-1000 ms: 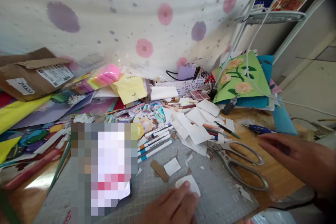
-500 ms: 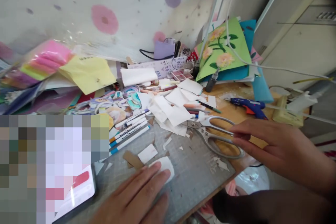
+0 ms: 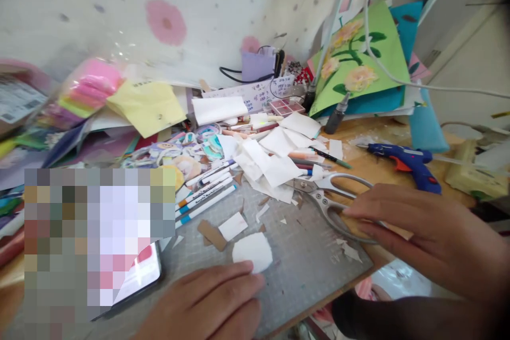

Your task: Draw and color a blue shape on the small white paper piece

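My left hand (image 3: 207,303) lies flat on the grey cutting mat (image 3: 303,260), fingers stretched out, their tips touching the near edge of a rounded white paper piece (image 3: 253,251). My right hand (image 3: 422,234) rests over the handles of the large silver scissors (image 3: 322,197), fingers extended and laid on the loops; the blades point left toward a heap of white paper scraps (image 3: 274,167). A small brown cardboard strip (image 3: 212,235) and a white paper square (image 3: 232,226) lie just beyond the rounded piece.
A blue glue gun (image 3: 406,162) lies at the right on the wooden desk. Several markers (image 3: 207,194) lie left of the scraps. A phone (image 3: 139,276) rests at the mat's left. A green flower card (image 3: 358,58), yellow paper (image 3: 145,106) and pink sticky notes (image 3: 93,85) crowd the back.
My right hand has moved left onto the scissor handles. My left hand slid back, uncovering more of the rounded white paper. The view shifted right and down.
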`<move>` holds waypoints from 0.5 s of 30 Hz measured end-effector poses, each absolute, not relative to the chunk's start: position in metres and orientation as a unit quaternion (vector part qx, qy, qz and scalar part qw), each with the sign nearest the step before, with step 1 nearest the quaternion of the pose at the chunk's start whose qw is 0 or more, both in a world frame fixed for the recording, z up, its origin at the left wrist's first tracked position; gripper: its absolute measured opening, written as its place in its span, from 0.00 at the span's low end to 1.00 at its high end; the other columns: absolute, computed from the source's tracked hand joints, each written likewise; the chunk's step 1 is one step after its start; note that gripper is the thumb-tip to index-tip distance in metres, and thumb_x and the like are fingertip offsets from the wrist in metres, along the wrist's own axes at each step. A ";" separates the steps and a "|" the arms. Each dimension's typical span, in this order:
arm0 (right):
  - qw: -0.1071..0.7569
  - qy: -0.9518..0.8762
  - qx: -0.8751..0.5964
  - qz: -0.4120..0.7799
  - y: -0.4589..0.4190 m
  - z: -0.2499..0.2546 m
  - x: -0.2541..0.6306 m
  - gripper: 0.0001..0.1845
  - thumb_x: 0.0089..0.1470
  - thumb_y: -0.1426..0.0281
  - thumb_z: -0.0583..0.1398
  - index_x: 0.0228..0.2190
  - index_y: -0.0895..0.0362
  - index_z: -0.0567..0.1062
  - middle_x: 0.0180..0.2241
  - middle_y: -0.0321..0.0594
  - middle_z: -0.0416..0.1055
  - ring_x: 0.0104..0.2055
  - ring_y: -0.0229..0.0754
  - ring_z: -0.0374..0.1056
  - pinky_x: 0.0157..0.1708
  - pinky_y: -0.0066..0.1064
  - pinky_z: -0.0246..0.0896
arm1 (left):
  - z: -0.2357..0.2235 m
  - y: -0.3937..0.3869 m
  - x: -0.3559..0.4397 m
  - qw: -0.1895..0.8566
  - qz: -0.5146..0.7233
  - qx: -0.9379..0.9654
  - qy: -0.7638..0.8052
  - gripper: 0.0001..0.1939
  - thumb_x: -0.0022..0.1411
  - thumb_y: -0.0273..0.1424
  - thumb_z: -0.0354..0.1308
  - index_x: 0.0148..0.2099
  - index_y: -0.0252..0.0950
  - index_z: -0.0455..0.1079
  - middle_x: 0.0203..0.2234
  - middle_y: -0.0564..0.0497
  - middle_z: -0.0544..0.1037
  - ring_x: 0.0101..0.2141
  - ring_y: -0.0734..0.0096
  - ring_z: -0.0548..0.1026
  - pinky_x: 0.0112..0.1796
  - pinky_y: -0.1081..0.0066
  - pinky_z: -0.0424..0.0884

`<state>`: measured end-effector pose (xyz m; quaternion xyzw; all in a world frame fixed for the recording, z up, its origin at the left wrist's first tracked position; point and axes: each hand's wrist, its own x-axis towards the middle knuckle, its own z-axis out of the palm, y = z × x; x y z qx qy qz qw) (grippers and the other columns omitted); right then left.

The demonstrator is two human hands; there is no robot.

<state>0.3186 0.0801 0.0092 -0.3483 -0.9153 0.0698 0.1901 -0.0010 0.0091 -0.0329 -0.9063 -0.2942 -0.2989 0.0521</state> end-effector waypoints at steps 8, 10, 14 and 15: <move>0.097 -0.940 -0.253 0.207 0.091 0.014 0.231 0.13 0.55 0.75 0.57 0.42 0.51 0.73 0.43 0.40 0.72 0.42 0.42 0.68 0.39 0.32 0.67 | -0.023 0.010 -0.004 0.045 -0.211 -0.926 -0.309 0.13 0.67 0.32 0.46 0.44 0.38 0.72 0.43 0.48 0.78 0.47 0.70 0.74 0.45 0.74 0.72; 0.133 -0.940 -0.234 0.212 0.106 0.013 0.208 0.12 0.56 0.77 0.55 0.40 0.54 0.75 0.41 0.41 0.73 0.42 0.41 0.68 0.42 0.31 0.65 | -0.022 0.008 -0.005 0.047 -0.197 -0.924 -0.324 0.13 0.67 0.31 0.46 0.46 0.36 0.71 0.42 0.48 0.79 0.46 0.70 0.74 0.44 0.75 0.72; 0.172 -0.950 -0.200 0.166 0.135 0.001 0.168 0.14 0.55 0.79 0.54 0.38 0.56 0.76 0.41 0.44 0.74 0.44 0.44 0.68 0.44 0.34 0.64 | -0.038 0.007 -0.001 0.067 -0.255 -0.897 -0.356 0.15 0.68 0.30 0.44 0.47 0.30 0.70 0.39 0.46 0.80 0.41 0.72 0.77 0.40 0.78 0.73; 0.164 -0.955 -0.197 0.152 0.139 -0.002 0.159 0.14 0.55 0.79 0.55 0.38 0.56 0.76 0.41 0.44 0.75 0.43 0.45 0.68 0.43 0.35 0.64 | -0.041 0.007 0.001 0.074 -0.279 -0.885 -0.364 0.15 0.68 0.30 0.43 0.46 0.30 0.70 0.37 0.46 0.81 0.39 0.73 0.78 0.38 0.78 0.74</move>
